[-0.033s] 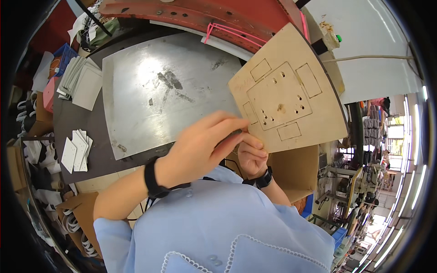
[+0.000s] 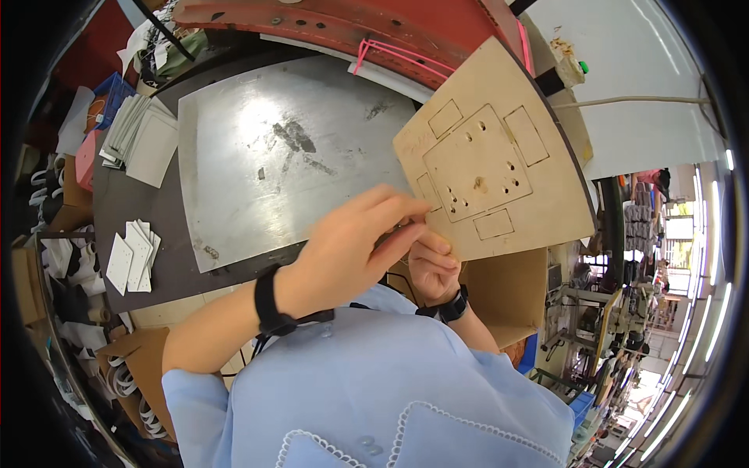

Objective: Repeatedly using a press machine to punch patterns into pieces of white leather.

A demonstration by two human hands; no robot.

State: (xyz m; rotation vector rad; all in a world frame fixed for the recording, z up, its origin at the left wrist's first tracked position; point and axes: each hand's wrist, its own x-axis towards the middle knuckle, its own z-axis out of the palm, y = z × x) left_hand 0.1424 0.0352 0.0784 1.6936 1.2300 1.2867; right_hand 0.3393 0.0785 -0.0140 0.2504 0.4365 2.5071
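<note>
A pale wooden board (image 2: 460, 168) is tilted up at the right of the bench, with black cut lines and several small holes on its face. My right hand (image 2: 434, 269) is closed at the board's lower left corner, its thumb along the edge. My left hand (image 2: 355, 242) reaches across from the left. Its thumb and fingers come together in a pinch beside that corner, close against my right fingers. Whatever lies between the left fingertips is hidden.
A worn metal plate (image 2: 226, 179) covers much of the dark bench (image 2: 172, 265). White rectangular sheets (image 2: 152, 148) and smaller white pieces with holes (image 2: 134, 257) lie at left. A red machine beam (image 2: 328, 23) crosses behind. Cardboard boxes (image 2: 507, 292) stand below on either side.
My left hand and wrist have shifted very slightly to the right. The wooden board and my right hand stay nearly where they were.
</note>
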